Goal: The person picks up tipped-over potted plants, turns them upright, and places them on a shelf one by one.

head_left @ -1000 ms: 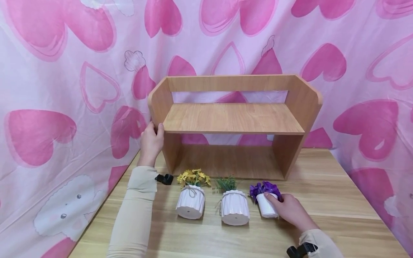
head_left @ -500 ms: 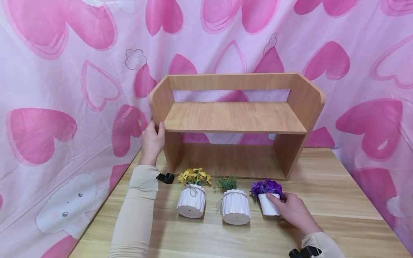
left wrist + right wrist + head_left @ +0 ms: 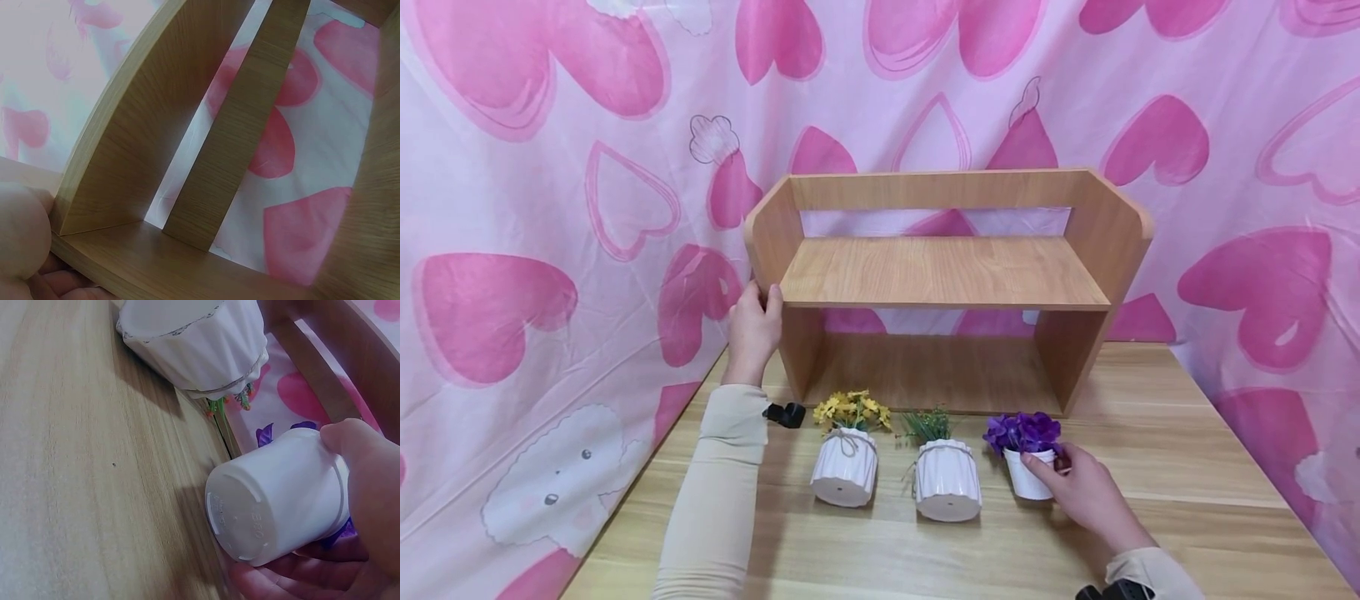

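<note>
My left hand (image 3: 755, 333) grips the front edge of the wooden shelf unit (image 3: 943, 275) at its left side panel, near the middle board; the left wrist view shows the thumb and curled fingers at that corner. My right hand (image 3: 1088, 492) holds a small white flowerpot (image 3: 1024, 483) with purple flowers (image 3: 1026, 431), thumb at its rim. In the right wrist view the flowerpot (image 3: 281, 497) shows its smooth base, and fingers lie under its side. To its left, a white pot with green sprigs (image 3: 947, 482) and one with yellow flowers (image 3: 844, 468) lie tipped, bases facing me.
The wood-grain tabletop (image 3: 880, 558) carries the shelf unit and the pots. The pots sit close in front of the shelf's lower board (image 3: 940, 371). A pink heart-patterned curtain (image 3: 625, 317) hangs behind and along both sides. Each wrist wears a black strap mount.
My right hand has tilted the purple-flower pot more upright and shifted it slightly right. My left hand and the other two pots have stayed put.
</note>
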Available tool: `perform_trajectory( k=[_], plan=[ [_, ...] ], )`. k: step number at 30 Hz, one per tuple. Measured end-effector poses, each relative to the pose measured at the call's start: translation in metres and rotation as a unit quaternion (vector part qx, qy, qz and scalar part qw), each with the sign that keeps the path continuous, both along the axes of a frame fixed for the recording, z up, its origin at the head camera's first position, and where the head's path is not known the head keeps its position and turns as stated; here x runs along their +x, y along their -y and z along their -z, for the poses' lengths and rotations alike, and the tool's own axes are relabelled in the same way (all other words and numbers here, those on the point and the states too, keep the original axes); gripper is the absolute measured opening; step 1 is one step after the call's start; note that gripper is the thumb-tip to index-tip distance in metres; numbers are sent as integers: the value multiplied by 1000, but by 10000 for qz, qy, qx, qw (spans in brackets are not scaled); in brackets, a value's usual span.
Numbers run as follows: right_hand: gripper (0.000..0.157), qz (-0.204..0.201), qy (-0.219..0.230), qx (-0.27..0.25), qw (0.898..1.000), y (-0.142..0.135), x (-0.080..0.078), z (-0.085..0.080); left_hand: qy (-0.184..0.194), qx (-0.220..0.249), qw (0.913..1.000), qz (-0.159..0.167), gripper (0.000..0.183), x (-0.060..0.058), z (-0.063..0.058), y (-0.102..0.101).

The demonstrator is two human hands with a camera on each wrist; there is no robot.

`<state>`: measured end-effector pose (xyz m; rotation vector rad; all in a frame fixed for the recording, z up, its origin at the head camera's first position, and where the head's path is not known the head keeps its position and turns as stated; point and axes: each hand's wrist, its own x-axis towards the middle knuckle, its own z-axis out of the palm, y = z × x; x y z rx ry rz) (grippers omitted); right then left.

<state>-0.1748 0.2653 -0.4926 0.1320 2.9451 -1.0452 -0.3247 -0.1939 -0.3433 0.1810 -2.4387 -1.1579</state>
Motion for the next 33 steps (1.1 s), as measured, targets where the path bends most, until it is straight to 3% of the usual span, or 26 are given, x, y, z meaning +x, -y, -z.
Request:
perform_trajectory(
  k=[10, 19, 33],
  plan=[
    [79, 5, -224, -115, 9997, 0, 7, 0, -72, -13, 10000, -28, 48, -3, 1, 1],
    [73, -70, -555, -206, 9982, 2, 14, 5, 154, 94, 9998, -38, 51, 0, 2, 0],
    [69, -104, -612, -378, 9974, -1, 20, 12, 14, 84, 10000, -42, 49, 0, 2, 0]
  ],
)
